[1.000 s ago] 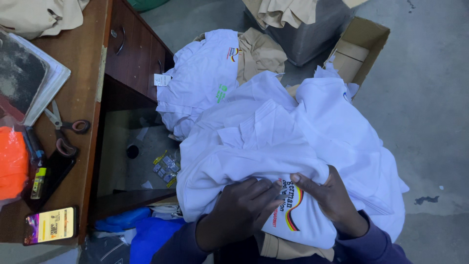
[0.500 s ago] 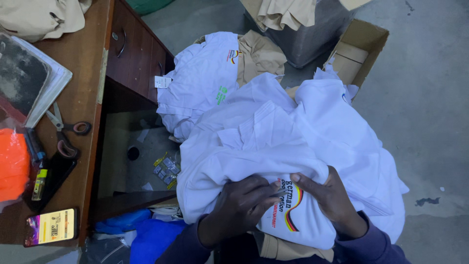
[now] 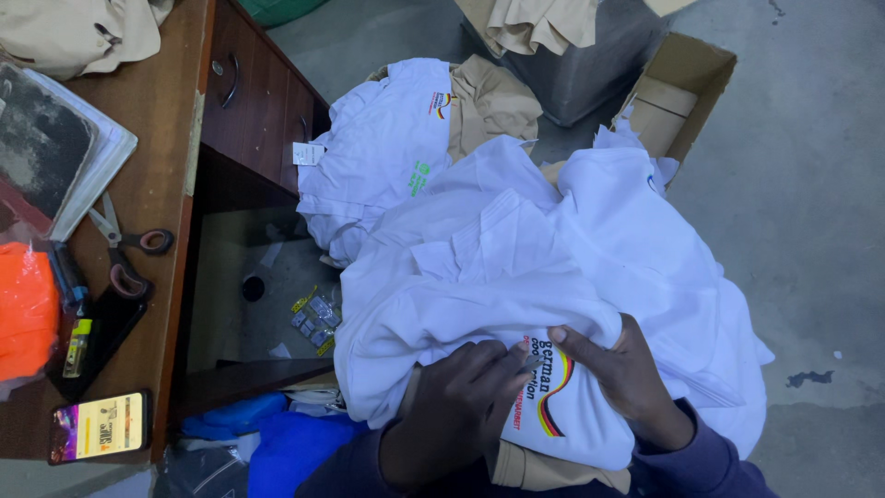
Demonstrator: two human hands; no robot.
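Note:
A heap of white shirts [image 3: 553, 267] lies in my lap, and the one on top carries a striped black, red and yellow emblem [image 3: 551, 397]. My left hand [image 3: 456, 410] presses on the cloth just left of that emblem, fingers curled into the fabric. My right hand [image 3: 622, 373] pinches a fold of the same white shirt right above the emblem. A beige garment [image 3: 553, 470] shows underneath, between my wrists.
A wooden desk [image 3: 157, 184] stands at the left with scissors [image 3: 124, 244], a phone [image 3: 100, 426], an orange cloth [image 3: 23, 309] and a notebook [image 3: 55, 152]. More white and beige shirts [image 3: 406, 138] lie on the floor beyond. An open cardboard box [image 3: 678, 92] sits at the upper right.
Both hands stay on the top shirt; the fingers have shifted only slightly along the fold by the emblem.

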